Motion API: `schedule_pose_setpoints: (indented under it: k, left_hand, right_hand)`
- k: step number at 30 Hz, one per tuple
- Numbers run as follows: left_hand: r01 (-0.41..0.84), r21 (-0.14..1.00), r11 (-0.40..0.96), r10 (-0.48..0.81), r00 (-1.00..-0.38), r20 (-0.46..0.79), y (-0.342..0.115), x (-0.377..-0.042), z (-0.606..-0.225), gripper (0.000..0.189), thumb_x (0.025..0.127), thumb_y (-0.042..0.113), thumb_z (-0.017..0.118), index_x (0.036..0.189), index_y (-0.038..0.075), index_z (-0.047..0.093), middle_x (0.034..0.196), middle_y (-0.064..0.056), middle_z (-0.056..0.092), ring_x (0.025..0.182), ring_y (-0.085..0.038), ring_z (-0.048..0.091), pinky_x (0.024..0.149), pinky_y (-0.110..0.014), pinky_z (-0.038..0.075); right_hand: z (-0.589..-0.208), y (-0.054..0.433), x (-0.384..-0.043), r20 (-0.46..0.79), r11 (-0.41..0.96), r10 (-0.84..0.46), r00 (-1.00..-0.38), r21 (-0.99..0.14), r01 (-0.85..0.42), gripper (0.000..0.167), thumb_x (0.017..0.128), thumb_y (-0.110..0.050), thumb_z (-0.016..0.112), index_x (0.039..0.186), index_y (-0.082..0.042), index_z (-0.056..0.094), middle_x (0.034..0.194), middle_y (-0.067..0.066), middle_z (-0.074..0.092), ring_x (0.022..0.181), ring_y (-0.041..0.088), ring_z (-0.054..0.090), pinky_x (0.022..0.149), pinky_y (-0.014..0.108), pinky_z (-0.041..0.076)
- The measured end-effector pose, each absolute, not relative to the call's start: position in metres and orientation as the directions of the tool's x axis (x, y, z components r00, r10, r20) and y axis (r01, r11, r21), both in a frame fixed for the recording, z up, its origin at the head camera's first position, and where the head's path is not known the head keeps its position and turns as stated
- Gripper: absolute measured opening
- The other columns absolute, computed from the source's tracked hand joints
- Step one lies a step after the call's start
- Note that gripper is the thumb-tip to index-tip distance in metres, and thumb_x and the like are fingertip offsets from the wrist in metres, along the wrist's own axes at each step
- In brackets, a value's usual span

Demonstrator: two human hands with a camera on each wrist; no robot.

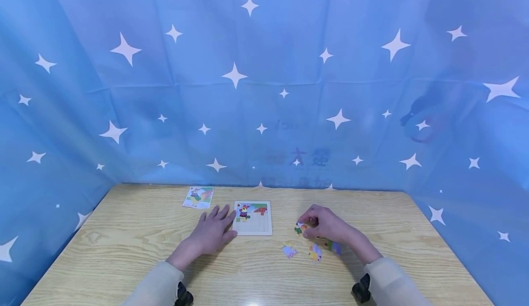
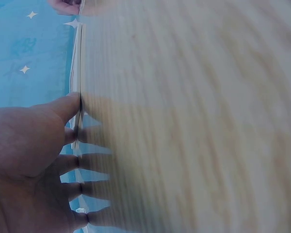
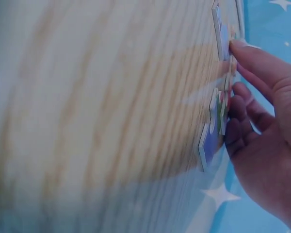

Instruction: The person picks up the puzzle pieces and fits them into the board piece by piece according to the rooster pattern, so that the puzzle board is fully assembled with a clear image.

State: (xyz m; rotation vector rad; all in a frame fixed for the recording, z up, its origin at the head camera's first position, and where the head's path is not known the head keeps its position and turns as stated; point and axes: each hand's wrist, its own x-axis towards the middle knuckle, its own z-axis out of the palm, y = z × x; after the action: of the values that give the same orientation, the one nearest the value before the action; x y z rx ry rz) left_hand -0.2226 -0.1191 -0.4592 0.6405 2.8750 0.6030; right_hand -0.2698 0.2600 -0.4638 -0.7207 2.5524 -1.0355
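Observation:
My left hand [image 1: 212, 231] lies on the table with fingers spread, its index finger and thumb at the left edge of a shallow puzzle tray [image 1: 259, 229]. Several pieces fill the tray's upper part, with a chicken and a red shape on them; its lower part shows bare board. To the right of the tray, my right hand [image 1: 328, 224] pinches a colourful jigsaw piece [image 1: 300, 228] between thumb and index finger, low over the table. Its other fingers curl above more pieces, among them a purple and green one [image 1: 335, 248], partly hidden by the hand.
Two loose jigsaw pieces lie nearer me, a lilac one [image 1: 289, 251] and a yellow and purple one [image 1: 315, 253]. A picture card [image 1: 198, 197] with a chicken lies at the back left. Behind the wooden table [image 1: 124, 232] hangs a blue star-patterned curtain [image 1: 264, 104].

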Motion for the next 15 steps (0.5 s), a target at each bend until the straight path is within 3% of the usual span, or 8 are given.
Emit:
schedule_pose_setpoints:
  k: [5,15]
  left_hand:
    - [0.38,0.412,0.828,0.433,-0.901,-0.039,-0.1194,-0.2239,-0.4622,0.059,0.106,0.033,0.058,0.155,0.003,0.044,0.161,-0.025,0.033,0.148,-0.051,0.024,0.112,-0.074,0.021]
    - [0.376,0.413,0.829,0.43,-0.902,-0.042,-0.1193,-0.2222,-0.459,0.06,0.106,0.034,0.058,0.155,0.003,0.044,0.161,-0.024,0.034,0.148,-0.05,0.025,0.111,-0.074,0.021]
  right_hand:
    - [-0.4635,0.2594,-0.2693,-0.07,0.617,-0.554,-0.83,-0.704,-0.352,0.035,0.092,-0.02,0.08,0.123,-0.008,0.071,0.102,0.005,0.057,0.083,0.019,0.048,0.069,0.031,0.045]
    - [-0.4635,0.2567,-0.2698,-0.091,0.637,-0.524,-0.847,-0.702,-0.318,0.027,0.09,-0.019,0.082,0.114,-0.011,0.073,0.102,0.004,0.058,0.086,0.021,0.049,0.071,0.032,0.045]
